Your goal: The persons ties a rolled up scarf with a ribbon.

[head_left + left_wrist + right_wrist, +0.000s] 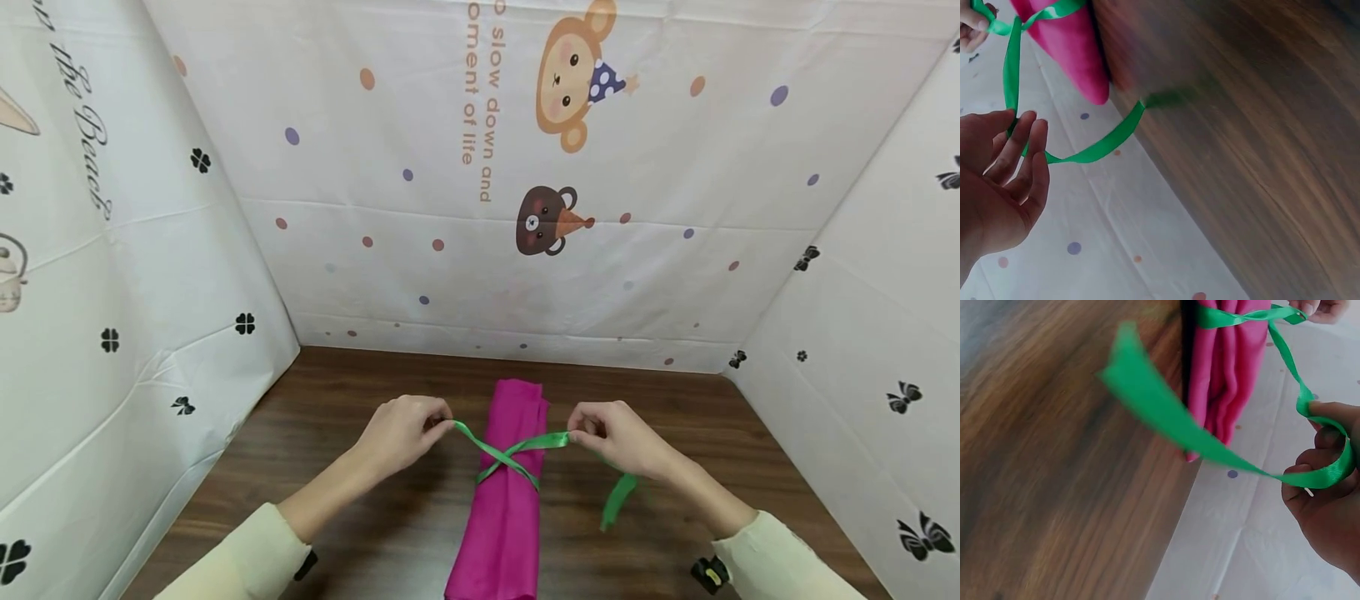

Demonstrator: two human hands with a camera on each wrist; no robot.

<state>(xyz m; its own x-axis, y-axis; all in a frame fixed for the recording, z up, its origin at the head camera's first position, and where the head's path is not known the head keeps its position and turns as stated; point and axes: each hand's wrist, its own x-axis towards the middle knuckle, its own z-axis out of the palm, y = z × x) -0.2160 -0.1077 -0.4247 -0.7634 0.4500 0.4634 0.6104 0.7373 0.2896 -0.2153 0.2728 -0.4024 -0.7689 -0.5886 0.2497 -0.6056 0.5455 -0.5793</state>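
Note:
A rolled or folded magenta cloth (504, 525) lies lengthwise on the wooden table. Round its middle runs a green ribbon (556, 441), whose two ends cross on top of the cloth. To the left of the cloth, my left hand (406, 431) pinches one ribbon end between thumb and fingers; its loose tail shows in the left wrist view. My right hand (619, 436), on the other side, pinches the second end, and that tail hangs below the hand. Both hands are raised slightly and apart from the cloth.
Brown wooden table (360, 533) surface surrounds the cloth. White printed sheets stand as walls at the back (420, 275), left (150, 292) and right (840, 350), meeting the table's edges. A small dark strap piece (708, 573) sits at the right cuff.

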